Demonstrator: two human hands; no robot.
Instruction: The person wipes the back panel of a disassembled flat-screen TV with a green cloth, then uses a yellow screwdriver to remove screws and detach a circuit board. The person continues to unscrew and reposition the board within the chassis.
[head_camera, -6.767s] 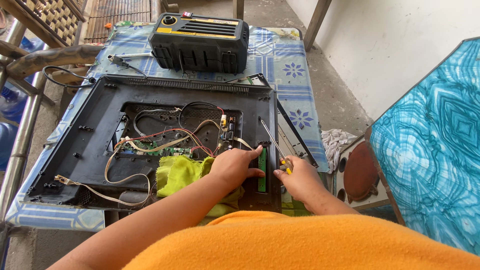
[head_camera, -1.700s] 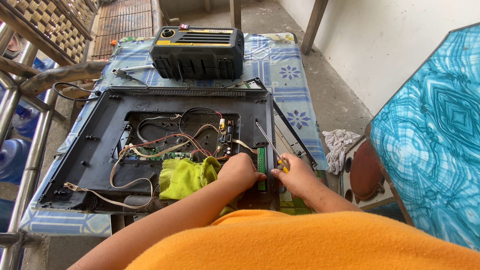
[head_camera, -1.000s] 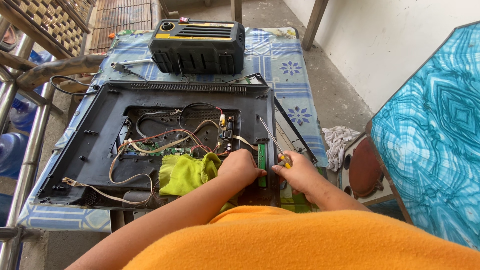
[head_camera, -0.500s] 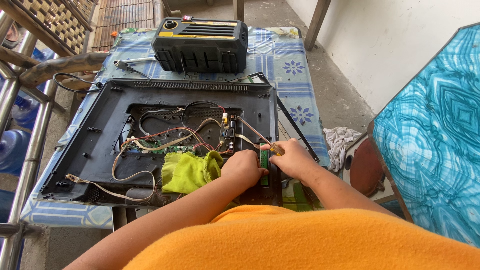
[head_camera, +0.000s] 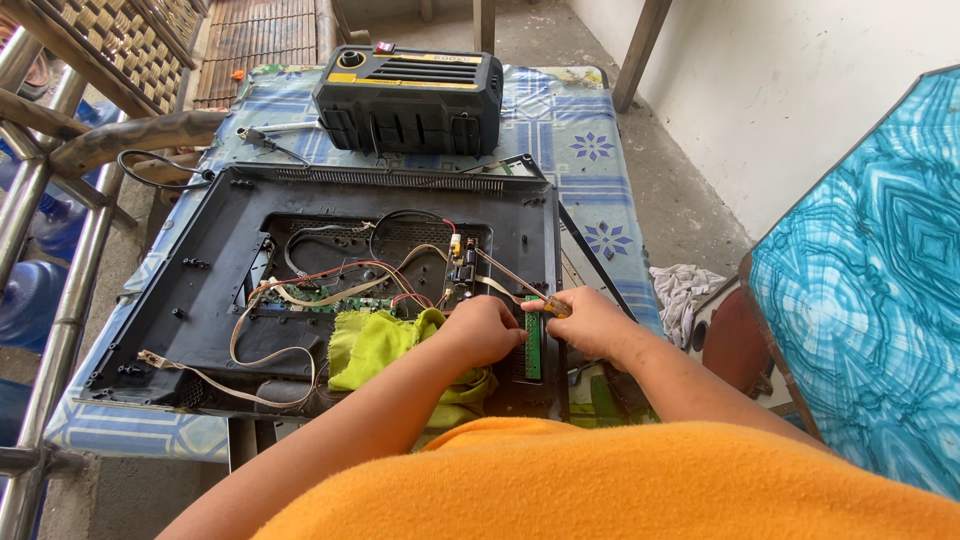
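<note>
A large black plastic back shell of a flat screen (head_camera: 330, 290) lies face-down on the counter (head_camera: 560, 130), which is covered in a blue-and-white patterned cloth, so its wiring and boards face up. The right hand (head_camera: 592, 322) is closed around the yellow-handled screwdriver (head_camera: 508, 282), whose slim shaft slants up-left toward the small circuit board near the shell's middle. The left hand (head_camera: 483, 330) rests curled beside the narrow green strip board (head_camera: 533, 345), apparently steadying it; whether it grips anything I cannot tell. A crumpled yellow-green cloth (head_camera: 385, 345) sits under the left wrist. Beyond the shell stands a black boxy machine (head_camera: 410, 85) with a yellow label band along its top and a red switch.
</note>
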